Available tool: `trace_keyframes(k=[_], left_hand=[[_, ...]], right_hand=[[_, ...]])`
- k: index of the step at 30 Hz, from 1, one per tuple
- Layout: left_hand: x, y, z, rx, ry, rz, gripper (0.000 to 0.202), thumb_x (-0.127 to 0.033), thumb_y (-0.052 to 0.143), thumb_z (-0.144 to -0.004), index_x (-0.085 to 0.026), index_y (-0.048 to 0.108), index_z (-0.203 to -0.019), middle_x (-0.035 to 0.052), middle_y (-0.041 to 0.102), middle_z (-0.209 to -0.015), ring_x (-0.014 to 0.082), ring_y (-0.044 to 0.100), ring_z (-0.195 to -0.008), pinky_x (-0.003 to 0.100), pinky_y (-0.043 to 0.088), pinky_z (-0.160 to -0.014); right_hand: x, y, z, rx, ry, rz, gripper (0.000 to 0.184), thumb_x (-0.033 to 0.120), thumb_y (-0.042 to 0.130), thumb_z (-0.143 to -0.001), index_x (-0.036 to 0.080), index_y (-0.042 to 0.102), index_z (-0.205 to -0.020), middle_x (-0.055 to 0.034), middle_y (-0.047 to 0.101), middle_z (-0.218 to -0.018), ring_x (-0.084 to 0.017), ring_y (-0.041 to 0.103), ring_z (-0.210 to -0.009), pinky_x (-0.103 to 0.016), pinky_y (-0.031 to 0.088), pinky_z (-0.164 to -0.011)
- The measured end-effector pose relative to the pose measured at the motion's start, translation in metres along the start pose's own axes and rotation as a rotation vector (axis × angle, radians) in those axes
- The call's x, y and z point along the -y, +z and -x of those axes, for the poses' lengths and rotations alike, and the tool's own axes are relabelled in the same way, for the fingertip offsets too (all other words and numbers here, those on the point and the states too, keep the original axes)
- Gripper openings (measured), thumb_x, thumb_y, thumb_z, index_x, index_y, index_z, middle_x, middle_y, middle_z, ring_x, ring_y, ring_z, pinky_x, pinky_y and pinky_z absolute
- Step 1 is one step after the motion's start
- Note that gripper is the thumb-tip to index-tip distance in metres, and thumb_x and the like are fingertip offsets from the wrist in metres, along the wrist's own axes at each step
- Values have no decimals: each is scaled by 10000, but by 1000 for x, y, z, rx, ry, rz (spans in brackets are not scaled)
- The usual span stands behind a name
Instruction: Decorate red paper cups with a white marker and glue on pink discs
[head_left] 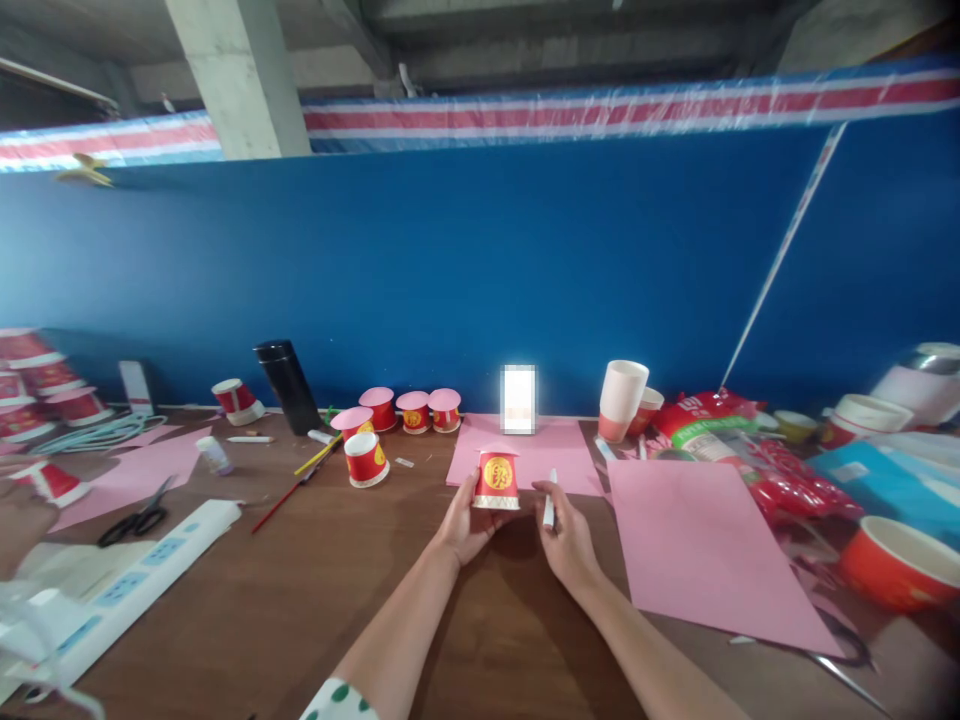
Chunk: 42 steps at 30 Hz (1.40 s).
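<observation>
Holds an upturned red cup [496, 481] in the closed left hand [466, 527], just below frame centre, over the brown table [315, 590]. Grips a white pen [550, 500] upright in the right hand [568, 540], just beside the cup. Behind both, a pink sheet [559, 450]; lower right, a larger pink sheet [705, 550].
</observation>
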<state>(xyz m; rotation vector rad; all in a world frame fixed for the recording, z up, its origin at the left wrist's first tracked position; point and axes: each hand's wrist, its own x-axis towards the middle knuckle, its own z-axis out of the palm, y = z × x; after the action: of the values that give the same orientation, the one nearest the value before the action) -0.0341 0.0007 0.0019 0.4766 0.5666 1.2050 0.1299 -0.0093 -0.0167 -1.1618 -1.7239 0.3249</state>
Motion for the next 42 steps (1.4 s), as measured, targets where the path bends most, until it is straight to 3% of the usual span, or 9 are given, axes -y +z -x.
trace_keyframes(k=[4, 7, 13, 16, 21, 28, 34, 38, 42], left_hand=[[1, 1, -2, 50, 12, -57, 411, -449, 529, -819, -103, 605, -1027, 113, 687, -904, 190, 641, -801, 325, 505, -768], [4, 2, -4, 15, 91, -167, 393, -432, 578, -792, -115, 612, -1022, 105, 684, -911, 185, 638, -790, 314, 504, -750], [8, 3, -4, -67, 317, -425, 391, -366, 681, -707, -156, 611, -1030, 65, 676, -913, 193, 615, -822, 286, 459, -765], [7, 3, -2, -169, 495, -692, 415, -285, 751, -616, -186, 634, -1002, 39, 657, -913, 196, 580, -853, 264, 419, -788], [7, 6, 2, -253, 613, -970, 493, -253, 778, -561, -256, 626, -1031, 43, 591, -1028, 239, 499, -1032, 295, 342, -927], [12, 8, 2, -219, 712, -1207, 473, -324, 740, -603, -254, 599, -1049, 70, 581, -1022, 268, 516, -997, 355, 349, -946], [11, 3, 1, -212, 776, -1514, 465, -360, 641, -689, -215, 518, -1113, 65, 593, -1054, 238, 548, -979, 374, 423, -870], [9, 1, 1, -146, 785, -1488, 463, -325, 633, -698, -208, 500, -1126, 67, 586, -1084, 218, 553, -991, 355, 437, -874], [7, 2, 3, -53, 749, -1369, 466, -292, 638, -697, -193, 486, -1126, 71, 582, -1081, 199, 566, -968, 331, 457, -862]], right_hand=[[3, 3, -1, -81, 0, -1, 174, 219, 460, -846, 191, 566, -981, -61, 688, -890, -191, 673, -765, -288, 536, -671], [5, 6, -2, -138, -8, -19, 178, 211, 482, -843, 190, 546, -1008, -72, 676, -909, -197, 662, -834, -310, 532, -740], [13, -4, -5, -170, 14, -71, 555, 325, 619, -771, 187, 388, -1256, -107, 582, -1122, -213, 598, -958, -374, 511, -813], [19, -11, -6, -178, 27, -64, 460, 352, 591, -795, 194, 443, -1201, -98, 564, -1127, -221, 561, -1012, -392, 485, -848], [18, -13, -7, -160, -20, -21, 389, 353, 619, -788, 199, 507, -1127, -75, 575, -1016, -209, 566, -938, -346, 494, -781], [8, -11, -12, -236, -3, 30, 118, 280, 523, -857, 191, 587, -900, -51, 620, -866, -177, 581, -810, -294, 464, -745], [-1, -14, -16, -325, 119, 47, 182, 323, 479, -850, 182, 587, -807, -54, 636, -780, -188, 566, -733, -301, 427, -705], [-4, -16, -18, -342, 279, -40, 217, 381, 492, -815, 183, 575, -789, -36, 611, -724, -173, 527, -650, -283, 406, -636], [-4, -20, -21, -352, 352, -80, 257, 423, 476, -810, 190, 532, -715, 11, 533, -605, -141, 457, -538, -254, 370, -544]])
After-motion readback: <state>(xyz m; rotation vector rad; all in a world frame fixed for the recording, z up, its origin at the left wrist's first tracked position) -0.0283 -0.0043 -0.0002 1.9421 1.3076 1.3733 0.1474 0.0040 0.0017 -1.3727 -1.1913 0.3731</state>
